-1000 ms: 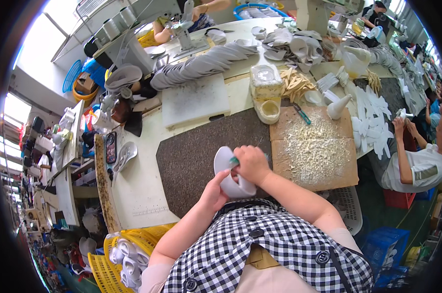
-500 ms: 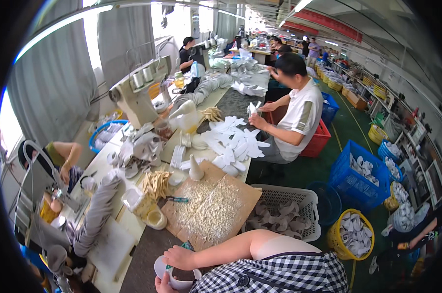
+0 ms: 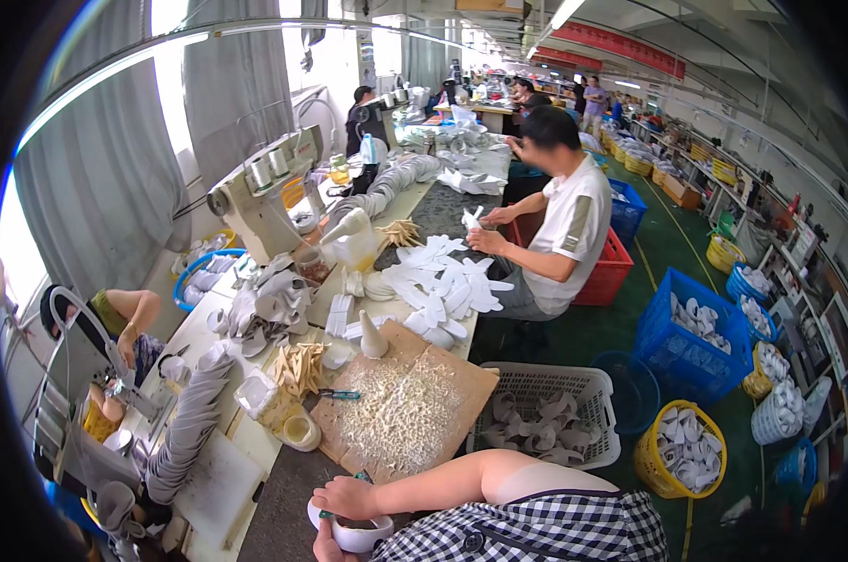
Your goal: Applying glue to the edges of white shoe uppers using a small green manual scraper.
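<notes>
One white piece [image 3: 366, 539] is gripped in the left hand [image 3: 327, 546], seemingly one tool [image 3: 326, 514] in the right hand [image 3: 342, 497], grey pieces [image 3: 546, 426] in one crate [image 3: 605, 403].

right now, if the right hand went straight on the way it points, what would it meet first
The right hand rests against the white curved piece; past that, leftward in the picture, the dark mat seems next, though depth is unclear.

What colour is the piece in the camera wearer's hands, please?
The piece is white; it shows best in the head view, near the lower edge.
</notes>
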Demonstrator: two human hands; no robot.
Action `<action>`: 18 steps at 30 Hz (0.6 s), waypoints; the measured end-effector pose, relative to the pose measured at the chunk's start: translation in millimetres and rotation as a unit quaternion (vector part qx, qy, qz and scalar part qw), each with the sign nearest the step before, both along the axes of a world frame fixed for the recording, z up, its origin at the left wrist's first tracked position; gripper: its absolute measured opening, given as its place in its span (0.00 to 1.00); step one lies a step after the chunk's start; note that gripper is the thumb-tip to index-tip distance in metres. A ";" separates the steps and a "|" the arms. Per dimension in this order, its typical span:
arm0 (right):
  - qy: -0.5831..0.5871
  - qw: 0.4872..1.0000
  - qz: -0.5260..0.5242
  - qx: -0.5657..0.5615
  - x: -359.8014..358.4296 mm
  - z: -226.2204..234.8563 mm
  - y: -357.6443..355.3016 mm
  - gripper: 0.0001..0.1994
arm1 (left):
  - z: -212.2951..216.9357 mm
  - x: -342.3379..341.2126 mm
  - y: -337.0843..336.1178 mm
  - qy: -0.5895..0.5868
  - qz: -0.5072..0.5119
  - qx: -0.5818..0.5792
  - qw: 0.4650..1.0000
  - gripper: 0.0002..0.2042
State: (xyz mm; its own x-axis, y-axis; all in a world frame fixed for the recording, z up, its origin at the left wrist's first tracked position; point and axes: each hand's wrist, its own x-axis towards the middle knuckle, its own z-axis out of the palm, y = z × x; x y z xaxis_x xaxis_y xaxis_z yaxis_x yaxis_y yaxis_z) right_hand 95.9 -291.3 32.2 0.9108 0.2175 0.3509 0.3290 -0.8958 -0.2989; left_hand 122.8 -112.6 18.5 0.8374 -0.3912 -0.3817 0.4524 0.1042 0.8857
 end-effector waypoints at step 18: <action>0.217 0.935 0.125 0.252 44.8 24.8 30.1 0.15 | 4.0 15.6 70.0 -0.094 0.065 0.440 0.891 0.11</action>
